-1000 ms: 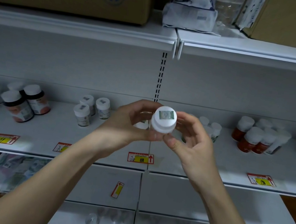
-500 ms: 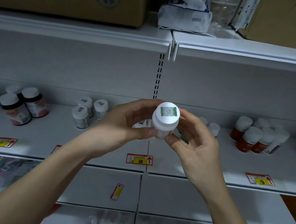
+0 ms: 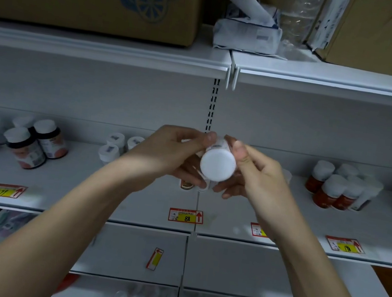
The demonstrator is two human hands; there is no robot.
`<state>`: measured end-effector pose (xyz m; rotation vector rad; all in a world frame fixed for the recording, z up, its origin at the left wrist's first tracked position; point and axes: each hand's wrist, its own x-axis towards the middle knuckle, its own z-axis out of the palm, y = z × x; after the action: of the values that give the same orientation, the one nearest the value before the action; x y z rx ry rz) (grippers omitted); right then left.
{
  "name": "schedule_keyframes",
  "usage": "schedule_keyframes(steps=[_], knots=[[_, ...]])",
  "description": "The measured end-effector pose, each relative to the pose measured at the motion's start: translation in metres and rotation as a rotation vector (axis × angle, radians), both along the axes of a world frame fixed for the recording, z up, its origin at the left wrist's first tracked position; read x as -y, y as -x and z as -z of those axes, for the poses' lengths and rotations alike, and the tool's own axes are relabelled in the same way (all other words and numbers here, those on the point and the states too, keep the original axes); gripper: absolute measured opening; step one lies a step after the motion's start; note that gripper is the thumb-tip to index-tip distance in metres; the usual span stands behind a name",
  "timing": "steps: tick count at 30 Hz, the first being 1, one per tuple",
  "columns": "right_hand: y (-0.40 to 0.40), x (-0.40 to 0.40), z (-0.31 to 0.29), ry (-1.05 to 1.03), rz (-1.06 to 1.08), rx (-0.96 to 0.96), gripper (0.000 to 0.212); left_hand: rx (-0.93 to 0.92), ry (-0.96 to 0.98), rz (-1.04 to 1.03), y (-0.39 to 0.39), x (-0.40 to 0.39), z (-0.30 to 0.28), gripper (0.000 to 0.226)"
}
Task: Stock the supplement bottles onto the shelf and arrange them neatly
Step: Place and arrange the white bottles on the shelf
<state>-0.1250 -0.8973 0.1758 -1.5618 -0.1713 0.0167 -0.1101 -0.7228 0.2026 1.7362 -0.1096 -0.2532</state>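
Presently a white supplement bottle [image 3: 217, 164] is held between the left hand [image 3: 171, 156] and right hand [image 3: 255, 172], fingers curled round it, before the shelf [image 3: 132, 189] — probably light, rigid, smooth — best gripped by its sides.

One head-worn camera looks forward and slightly down from close in front of the shelf [image 3: 83, 182], where both forearms reach in from the bottom edge toward frame centre.
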Motion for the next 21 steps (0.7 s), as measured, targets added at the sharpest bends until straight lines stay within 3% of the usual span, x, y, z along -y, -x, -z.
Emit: schedule_keyframes(steps=[4,8,21], knots=[[-0.003,-0.008,-0.003,0.08,0.08,-0.08,0.063,-0.172,-0.063,0.007,0.0,0.002,-0.005,0.061],[-0.002,-0.012,-0.005,0.119,0.119,-0.07,0.066,-0.207,-0.068,0.032,0.0,0.0,-0.007,0.068],[0.0,-0.011,-0.009,0.105,0.061,-0.048,0.055,-0.189,-0.044,0.058,-0.002,-0.005,-0.007,0.055]])
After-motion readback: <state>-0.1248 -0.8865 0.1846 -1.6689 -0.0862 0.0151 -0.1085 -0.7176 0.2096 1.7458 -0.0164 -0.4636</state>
